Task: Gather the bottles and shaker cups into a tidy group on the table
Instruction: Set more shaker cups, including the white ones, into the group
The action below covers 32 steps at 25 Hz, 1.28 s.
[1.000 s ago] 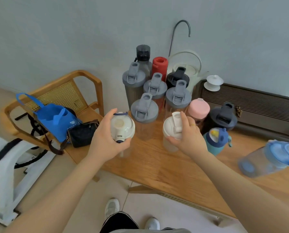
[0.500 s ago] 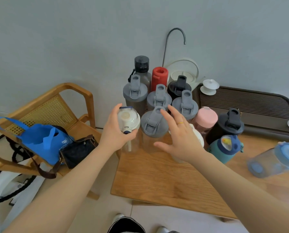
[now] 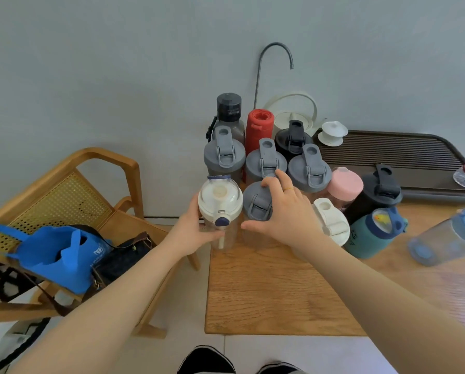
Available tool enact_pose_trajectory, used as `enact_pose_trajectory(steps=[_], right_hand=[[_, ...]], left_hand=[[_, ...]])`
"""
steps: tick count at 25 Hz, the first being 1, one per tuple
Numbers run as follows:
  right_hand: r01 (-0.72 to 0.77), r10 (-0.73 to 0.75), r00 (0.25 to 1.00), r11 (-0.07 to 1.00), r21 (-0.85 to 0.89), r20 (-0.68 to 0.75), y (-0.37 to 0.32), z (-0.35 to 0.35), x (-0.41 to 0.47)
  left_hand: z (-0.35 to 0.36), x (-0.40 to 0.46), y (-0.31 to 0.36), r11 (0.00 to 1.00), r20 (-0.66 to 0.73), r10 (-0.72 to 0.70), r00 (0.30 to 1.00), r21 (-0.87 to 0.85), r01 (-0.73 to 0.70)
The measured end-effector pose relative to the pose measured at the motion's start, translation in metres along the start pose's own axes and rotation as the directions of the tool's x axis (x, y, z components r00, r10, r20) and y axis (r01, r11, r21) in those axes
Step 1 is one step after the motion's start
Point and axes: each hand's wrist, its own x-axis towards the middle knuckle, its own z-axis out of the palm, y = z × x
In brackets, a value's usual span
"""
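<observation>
At the wooden bench's (image 3: 274, 292) left corner, the left hand (image 3: 192, 230) wraps its grip around a clear, white-lidded bottle (image 3: 220, 209). The right hand (image 3: 285, 214), fingers spread, rests on the neighbouring grey-lidded shaker cup (image 3: 255, 203). Behind them stand more grey-lidded shakers (image 3: 266, 160), then a red bottle (image 3: 258, 128) by the wall.

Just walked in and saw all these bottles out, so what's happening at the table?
A person is bunching bottles and shaker cups together at the back left corner of the wooden table. The left hand grips a clear bottle with a white lid at the cluster's left edge. The right hand rests over a grey-lidded shaker beside it. A clear blue-lidded bottle sits apart to the right, not yet gathered.
</observation>
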Motion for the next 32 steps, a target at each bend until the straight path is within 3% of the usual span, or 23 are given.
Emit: enact_pose_trajectory(steps=[15,21,23,27,32], right_hand=[[0.003,0.011,0.997,0.981,-0.195,0.073,-0.011,-0.01,-0.006],[0.05,-0.014,0.989,0.967,-0.25,0.147,-0.014,-0.015,-0.009],[0.035,-0.018,0.996,0.977,-0.209,0.083,-0.023,-0.013,-0.014],[0.092,-0.09,0.993,0.995,0.03,-0.075,-0.058,-0.018,-0.02],[0.115,-0.11,0.992,0.989,-0.09,0.058,-0.089,-0.01,-0.005]], left_hand=[[-0.001,0.022,-0.009,0.994,0.082,0.02,0.996,-0.109,-0.011],[-0.008,0.004,-0.013,0.999,0.076,0.049,0.996,0.0,-0.049],[-0.014,-0.001,-0.012,0.997,0.076,0.078,0.994,0.004,-0.079],[-0.026,-0.002,-0.003,0.986,0.175,0.152,0.973,-0.094,-0.138],[-0.005,-0.021,0.003,0.986,0.019,0.142,0.99,-0.09,-0.14]])
